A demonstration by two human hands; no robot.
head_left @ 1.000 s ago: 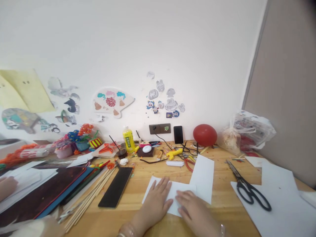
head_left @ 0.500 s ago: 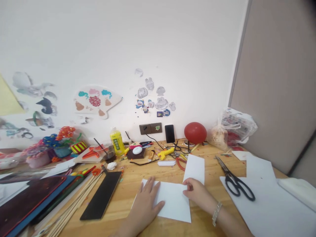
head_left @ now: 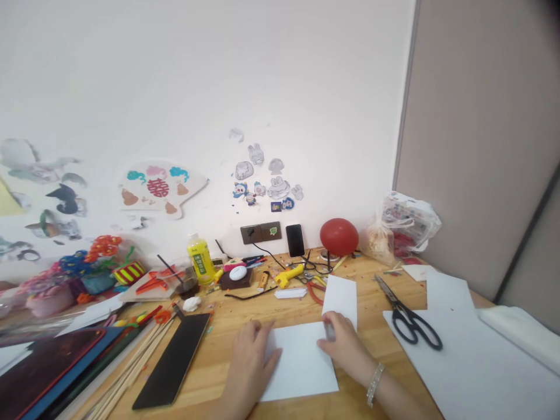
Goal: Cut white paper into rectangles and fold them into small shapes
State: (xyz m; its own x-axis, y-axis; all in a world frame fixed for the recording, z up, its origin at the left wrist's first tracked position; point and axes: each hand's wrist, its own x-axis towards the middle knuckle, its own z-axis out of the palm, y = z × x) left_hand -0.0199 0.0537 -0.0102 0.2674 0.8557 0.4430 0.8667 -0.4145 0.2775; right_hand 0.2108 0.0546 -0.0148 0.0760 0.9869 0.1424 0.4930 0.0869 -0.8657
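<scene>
I lose the left edge of the white sheet [head_left: 301, 361] behind the left hand [head_left: 251, 364] and can't tell whether it presses there. The right hand [head_left: 345, 345] hides the sheet's far right corner and the near end of the white strip [head_left: 343, 296]; I can't confirm a pinch. The forearms [head_left: 391, 389], wooden sticks [head_left: 126, 373] and large white paper [head_left: 476, 361] run out of my view on the near side; yellow paper [head_left: 9, 199] is cut off at left. I can't read the bottle [head_left: 201, 261], sort the bag's [head_left: 411, 224] blurred contents or identify tiny scraps [head_left: 210, 329] on the worktop [head_left: 371, 306].
</scene>
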